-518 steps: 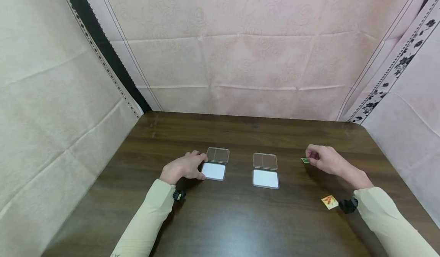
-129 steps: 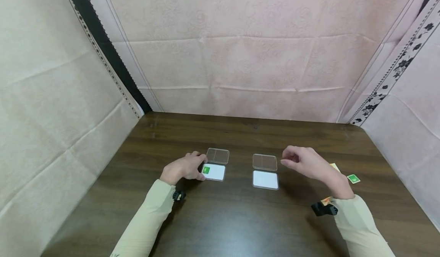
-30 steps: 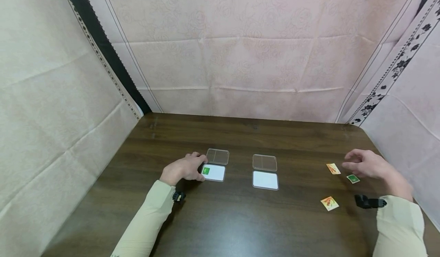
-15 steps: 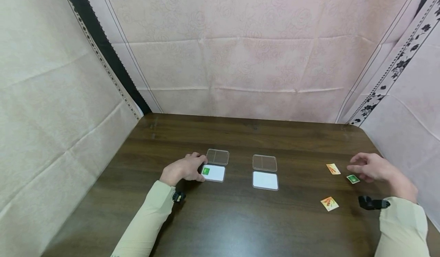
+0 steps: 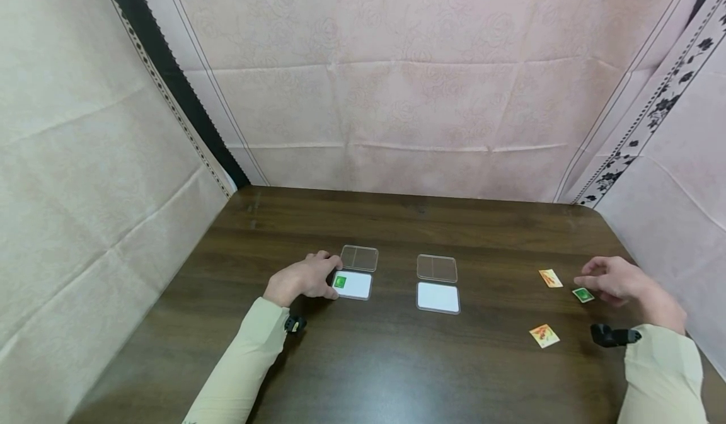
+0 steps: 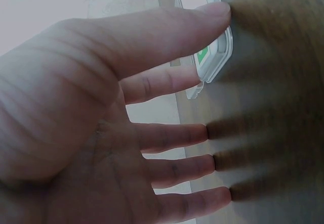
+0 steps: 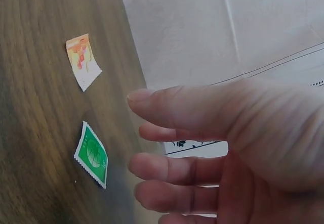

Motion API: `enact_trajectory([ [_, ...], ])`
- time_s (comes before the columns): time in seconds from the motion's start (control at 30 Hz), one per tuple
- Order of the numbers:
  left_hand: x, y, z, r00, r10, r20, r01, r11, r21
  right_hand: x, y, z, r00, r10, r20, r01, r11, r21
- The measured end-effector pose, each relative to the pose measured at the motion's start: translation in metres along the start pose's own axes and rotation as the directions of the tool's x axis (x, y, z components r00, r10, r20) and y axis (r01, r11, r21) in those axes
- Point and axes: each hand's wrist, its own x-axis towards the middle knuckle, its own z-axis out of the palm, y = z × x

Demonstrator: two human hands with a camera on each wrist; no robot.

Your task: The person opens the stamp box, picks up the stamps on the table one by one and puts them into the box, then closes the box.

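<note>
Two small clear plastic cases lie with their lids folded back on the table. My left hand holds the left case by its edges between thumb and index finger; the other fingertips rest on the table. A green stamp lies on the white insert of this case. On the white insert of the right case I see nothing. My right hand hovers, fingers loosely bent and apart, beside another green stamp, holding nothing. Farther back lies an orange stamp.
A second orange stamp lies nearer the front, left of the right wrist. The clear lids lie flat behind their cases. Light cloth hangs behind the dark wooden table and on both sides.
A green stamp has come onto the left case's insert since the oldest frame. My right hand has moved from near the right case to the green stamp. My left hand stays put.
</note>
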Motion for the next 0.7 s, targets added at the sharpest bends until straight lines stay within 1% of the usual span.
enact_trajectory([
  [0.47, -0.0021, 0.0015, -0.0031, 1.0, -0.005, 0.01, 0.005, 1.0, 0.003, 0.0025, 0.002, 0.0007, 1.0, 0.023, 0.011, -0.023, 1.0, 0.002],
  [0.7, -0.0027, 0.0014, -0.0038, 1.0, 0.0, 0.003, 0.0, 1.0, 0.0, 0.0014, 0.0034, -0.0003, 0.999, 0.031, 0.024, -0.032, 0.999, 0.008],
])
